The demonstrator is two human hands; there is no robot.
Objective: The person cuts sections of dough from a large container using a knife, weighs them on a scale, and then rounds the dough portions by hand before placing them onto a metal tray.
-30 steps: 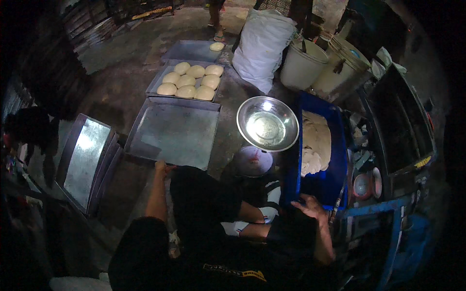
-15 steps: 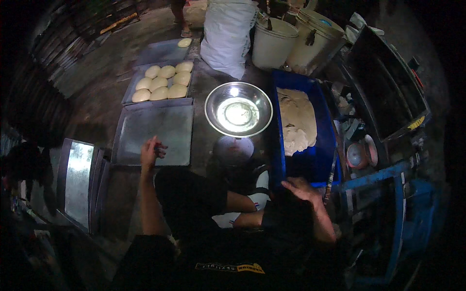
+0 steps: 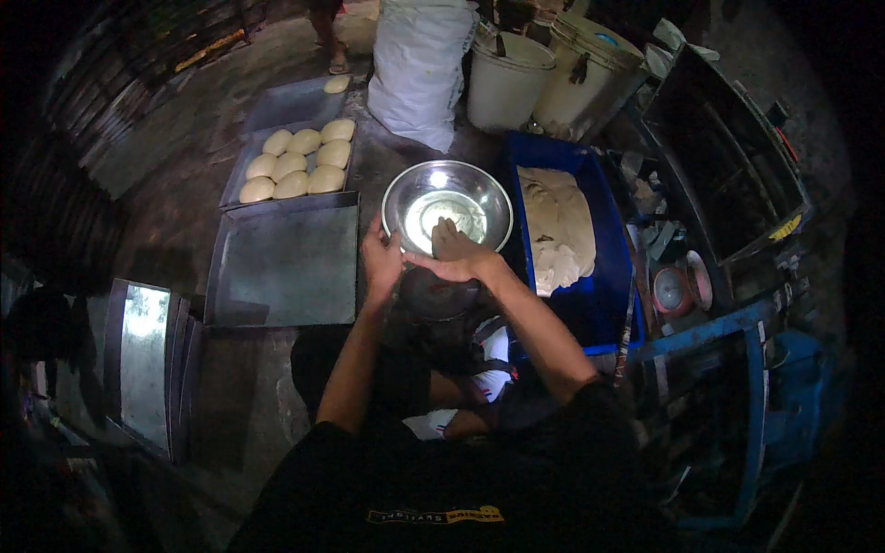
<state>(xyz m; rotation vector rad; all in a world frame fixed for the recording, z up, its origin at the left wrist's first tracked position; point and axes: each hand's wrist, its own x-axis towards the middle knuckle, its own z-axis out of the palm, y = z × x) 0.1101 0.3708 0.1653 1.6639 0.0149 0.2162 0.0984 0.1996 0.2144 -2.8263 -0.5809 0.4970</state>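
Note:
A shiny metal bowl (image 3: pixel 446 167) rests in front of me on a round, dark support (image 3: pixel 438 297). My left hand (image 3: pixel 381 258) grips the bowl's near left rim. Over the near rim reaches my right hand (image 3: pixel 458 253), its fingers stretched out flat into the bowl and touching its bright bottom. Whatever lies in the bowl is lost in glare. Right of the bowl, a large mass of pale dough (image 3: pixel 560 226) fills part of a blue tub (image 3: pixel 597 318). To the left is a bare metal tray (image 3: pixel 281 267).
Behind the bare tray, another tray (image 3: pixel 230 189) carries several round dough balls (image 3: pixel 289 164); a farther tray (image 3: pixel 286 109) has one dough ball (image 3: pixel 337 84). A white sack (image 3: pixel 419 74) and two buckets (image 3: pixel 510 85) stand at the back. Upright metal trays (image 3: pixel 146 359) lean at left. Someone's foot (image 3: pixel 338 67) shows far off.
Both hands have moved inward to the bowl from beside my knees. The left now grips its rim, and the right has reached inside. The view has shifted slightly.

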